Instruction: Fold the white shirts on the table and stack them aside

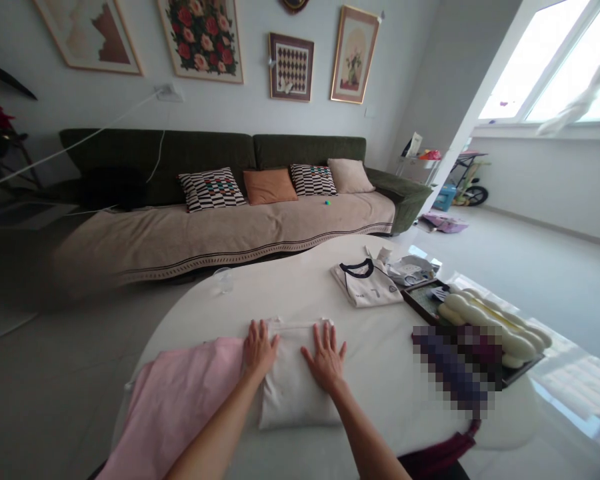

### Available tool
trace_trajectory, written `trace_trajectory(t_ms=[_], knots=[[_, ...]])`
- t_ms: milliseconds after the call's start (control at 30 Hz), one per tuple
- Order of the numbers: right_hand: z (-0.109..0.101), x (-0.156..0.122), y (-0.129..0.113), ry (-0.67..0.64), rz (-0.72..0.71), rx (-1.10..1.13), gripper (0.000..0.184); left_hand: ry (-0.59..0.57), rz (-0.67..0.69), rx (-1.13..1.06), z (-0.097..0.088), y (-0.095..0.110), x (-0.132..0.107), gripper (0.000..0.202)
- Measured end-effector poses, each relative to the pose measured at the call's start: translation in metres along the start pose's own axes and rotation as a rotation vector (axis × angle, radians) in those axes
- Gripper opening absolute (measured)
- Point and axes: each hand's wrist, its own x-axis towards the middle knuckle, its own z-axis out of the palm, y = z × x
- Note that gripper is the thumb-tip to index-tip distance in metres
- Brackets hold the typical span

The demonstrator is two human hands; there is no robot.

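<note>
A white folded garment (pixel 295 393) lies flat on the white table in front of me. My left hand (pixel 260 348) rests palm down on its upper left part, fingers stretched out. On its upper right side lies my right hand (pixel 326 359), flat with the fingers spread. Small strap-like bits show at the garment's top edge, near my fingertips. Left of it, a pink cloth (pixel 190 383) spreads over the table and runs under my left forearm. Farther back sits a folded white T-shirt (pixel 367 285) with a dark neckband.
The table (pixel 290 280) has a rounded edge. A clear cup (pixel 223 280) stands at its far left. To the right, a dark tray (pixel 420 303) holds a cream puffy object (pixel 490 320), beside a blurred-out patch. Behind is a green sofa (pixel 310 148) with cushions.
</note>
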Motion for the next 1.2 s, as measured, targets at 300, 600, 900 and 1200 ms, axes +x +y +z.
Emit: trace_trajectory(t_ms=[300,600,900,1200], knots=[[0.012,-0.093,-0.042,-0.177,-0.074,0.227,0.089,-0.274,-0.125,-0.406,-0.022,-0.008,-0.066,0.031],[-0.024,-0.111,-0.054,-0.259,-0.264,1.336,0.102,-0.496,-0.131,-1.118,-0.081,0.019,-0.117,0.025],[-0.044,-0.082,0.032,-0.159,0.036,1.541,0.047,-0.486,0.512,-0.828,-0.072,0.119,-0.118,0.06],[-0.047,-0.097,0.143,-0.008,0.26,0.889,0.043,-0.352,0.484,-0.036,-0.001,0.061,-0.133,0.054]])
